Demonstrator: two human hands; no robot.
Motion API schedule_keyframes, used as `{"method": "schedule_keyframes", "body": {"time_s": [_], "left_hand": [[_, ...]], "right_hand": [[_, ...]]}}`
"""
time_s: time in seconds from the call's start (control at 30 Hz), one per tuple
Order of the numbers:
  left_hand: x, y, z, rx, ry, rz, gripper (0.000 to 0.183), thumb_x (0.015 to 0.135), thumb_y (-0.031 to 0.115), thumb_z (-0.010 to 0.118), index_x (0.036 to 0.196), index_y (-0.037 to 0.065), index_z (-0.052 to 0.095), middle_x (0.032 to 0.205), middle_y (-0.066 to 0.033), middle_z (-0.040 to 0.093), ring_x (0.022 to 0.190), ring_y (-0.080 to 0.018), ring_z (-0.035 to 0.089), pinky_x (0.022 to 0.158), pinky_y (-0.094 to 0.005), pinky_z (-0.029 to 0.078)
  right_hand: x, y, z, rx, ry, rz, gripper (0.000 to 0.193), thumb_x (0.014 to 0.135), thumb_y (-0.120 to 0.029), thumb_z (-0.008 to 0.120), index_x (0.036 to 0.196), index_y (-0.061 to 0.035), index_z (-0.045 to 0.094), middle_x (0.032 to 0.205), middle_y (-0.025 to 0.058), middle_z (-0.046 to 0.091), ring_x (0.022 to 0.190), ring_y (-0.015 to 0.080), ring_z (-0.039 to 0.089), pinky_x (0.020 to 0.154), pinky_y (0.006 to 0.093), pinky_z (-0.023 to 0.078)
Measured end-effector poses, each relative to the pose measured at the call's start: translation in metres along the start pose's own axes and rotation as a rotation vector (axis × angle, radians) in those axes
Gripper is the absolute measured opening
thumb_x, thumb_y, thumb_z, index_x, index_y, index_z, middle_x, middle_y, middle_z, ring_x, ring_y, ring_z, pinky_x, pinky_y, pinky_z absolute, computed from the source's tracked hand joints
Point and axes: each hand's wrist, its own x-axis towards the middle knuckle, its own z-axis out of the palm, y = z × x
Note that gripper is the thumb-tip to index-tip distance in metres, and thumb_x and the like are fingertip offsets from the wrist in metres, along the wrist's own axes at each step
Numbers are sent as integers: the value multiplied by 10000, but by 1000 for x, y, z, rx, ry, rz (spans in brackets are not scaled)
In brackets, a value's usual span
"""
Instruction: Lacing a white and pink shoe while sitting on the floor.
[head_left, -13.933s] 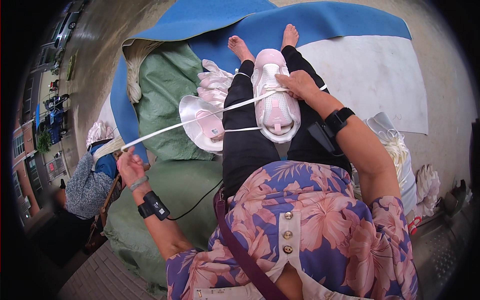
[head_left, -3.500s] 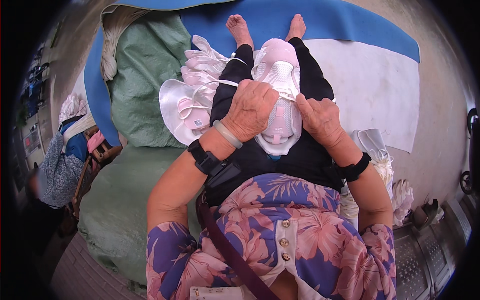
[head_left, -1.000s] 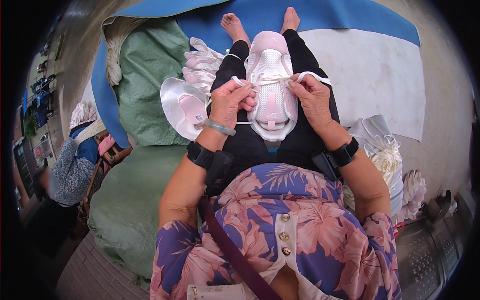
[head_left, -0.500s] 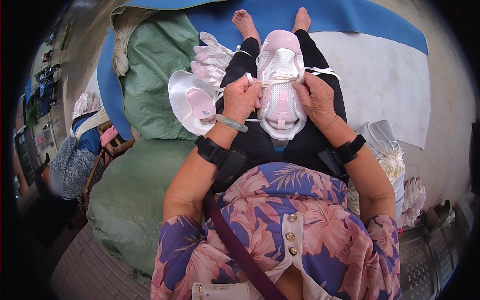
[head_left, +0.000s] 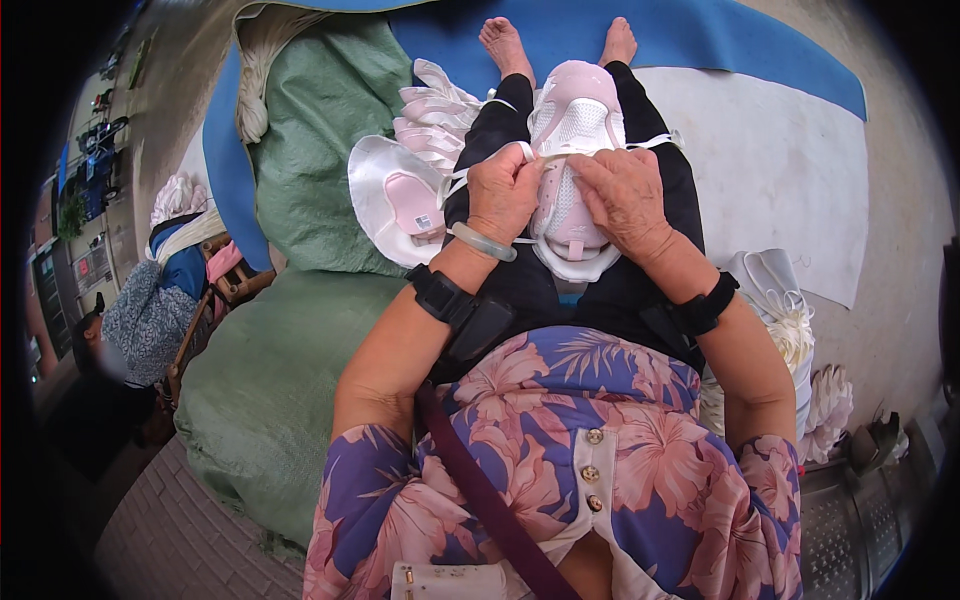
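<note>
A pink and white mesh shoe upper [head_left: 577, 105] lies lengthwise over my lap, its heel toward me. Across its middle runs a white shoelace [head_left: 652, 142], with a loop standing up beside my left fingers. My left hand [head_left: 503, 192] is closed in a pinch on the lace at the upper's left edge. From the right, my right hand [head_left: 627, 198] reaches over the upper, fingers bent and closed on the lace near the centre; its fingertips partly hide the lace. Against my left thigh rests another white and pink shoe piece [head_left: 368, 190] with white lace by it.
Several stacked shoe uppers [head_left: 430, 115] lie beyond that piece. Green sacks [head_left: 290, 390] bulge on my left, with a hank of white laces [head_left: 255, 90] on top. White and blue mats [head_left: 770, 160] spread ahead. More laces [head_left: 790, 335] hang at right. A person [head_left: 150, 320] sits far left.
My right hand has moved left and over the upper, bringing its fingers close to my left hand. The lace loop it held up at the right has dropped from view.
</note>
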Motion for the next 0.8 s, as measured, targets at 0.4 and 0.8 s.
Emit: {"method": "schedule_keyframes", "body": {"time_s": [0.4, 0.8], "left_hand": [[12, 14, -4, 206, 6, 268, 75, 781, 91, 607, 771, 17, 605, 551, -21, 546, 494, -67, 476, 458, -237, 395], [13, 10, -4, 290, -99, -85, 224, 709, 202, 676, 781, 49, 529, 603, -86, 510, 539, -233, 538, 502, -330, 431]], "right_hand": [[0, 2, 8, 210, -53, 230, 197, 734, -139, 618, 931, -136, 611, 741, 26, 579, 756, 193, 564, 712, 351, 315], [3, 0, 7, 358, -66, 385, 202, 678, -101, 651, 879, -100, 625, 733, 46, 608, 701, 220, 593, 624, 339, 425]]}}
